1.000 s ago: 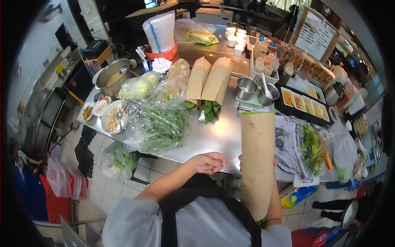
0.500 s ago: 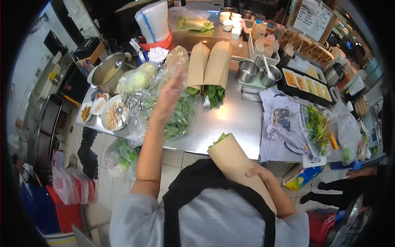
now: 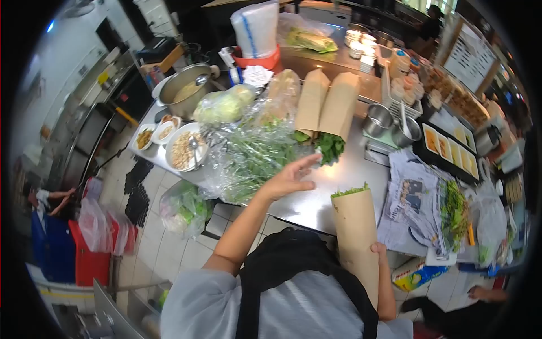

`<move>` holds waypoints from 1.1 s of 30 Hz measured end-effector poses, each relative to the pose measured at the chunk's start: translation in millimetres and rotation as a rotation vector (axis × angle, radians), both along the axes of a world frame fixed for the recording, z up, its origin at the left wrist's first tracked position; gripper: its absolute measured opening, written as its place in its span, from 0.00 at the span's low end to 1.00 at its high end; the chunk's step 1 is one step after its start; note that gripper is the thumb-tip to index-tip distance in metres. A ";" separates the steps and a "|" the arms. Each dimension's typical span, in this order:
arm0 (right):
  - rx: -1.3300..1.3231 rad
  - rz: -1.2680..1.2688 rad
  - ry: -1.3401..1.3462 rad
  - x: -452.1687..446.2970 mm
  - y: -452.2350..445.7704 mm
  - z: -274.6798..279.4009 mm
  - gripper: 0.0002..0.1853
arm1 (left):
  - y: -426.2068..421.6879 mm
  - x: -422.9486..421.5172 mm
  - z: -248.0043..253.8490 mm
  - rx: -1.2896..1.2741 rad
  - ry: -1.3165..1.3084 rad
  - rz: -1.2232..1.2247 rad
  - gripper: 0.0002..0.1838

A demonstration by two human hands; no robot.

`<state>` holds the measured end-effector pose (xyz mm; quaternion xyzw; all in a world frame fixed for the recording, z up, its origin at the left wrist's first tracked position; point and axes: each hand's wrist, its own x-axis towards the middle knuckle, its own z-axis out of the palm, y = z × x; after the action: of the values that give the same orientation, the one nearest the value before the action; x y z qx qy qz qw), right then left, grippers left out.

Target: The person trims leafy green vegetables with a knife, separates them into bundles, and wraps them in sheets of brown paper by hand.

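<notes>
My right hand (image 3: pixel 380 250) grips a brown paper roll (image 3: pixel 357 231) of leafy greens, held upright against my body, with green tips showing at its top. With fingers apart and nothing in them, my left hand (image 3: pixel 292 179) hovers over the table's front part. Just beyond it lie two more paper-wrapped bundles, one on the left (image 3: pixel 312 104) and one on the right (image 3: pixel 339 107), dark leaves (image 3: pixel 330 148) poking from their near ends. Left of that hand, clear plastic bags of greens (image 3: pixel 254 158) cover part of the steel table (image 3: pixel 302 212).
At the left stand a large pot (image 3: pixel 189 93) and a bowl of pale pieces (image 3: pixel 183 150) with a spoon. Greens (image 3: pixel 451 212) lie on a printed cloth (image 3: pixel 409 198) at the right, near metal pots (image 3: pixel 378 120). Another person's dark-clothed legs (image 3: pixel 446 311) show at lower right.
My left hand has come down and right from its raised position, toward the wrapped bundles. The held paper roll has turned more upright. The whole view has shifted and tilted.
</notes>
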<state>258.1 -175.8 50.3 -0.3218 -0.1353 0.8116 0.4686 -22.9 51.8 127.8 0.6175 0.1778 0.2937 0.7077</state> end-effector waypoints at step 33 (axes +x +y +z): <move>0.107 -0.035 0.370 -8.5 94.4 -35.1 0.48 | 56.0 -93.9 77.9 0.485 0.334 0.470 0.14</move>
<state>249.6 -81.4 15.1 -0.1441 -0.0841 0.8403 0.5159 -116.8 107.8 205.7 0.7489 0.3527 0.3769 0.4155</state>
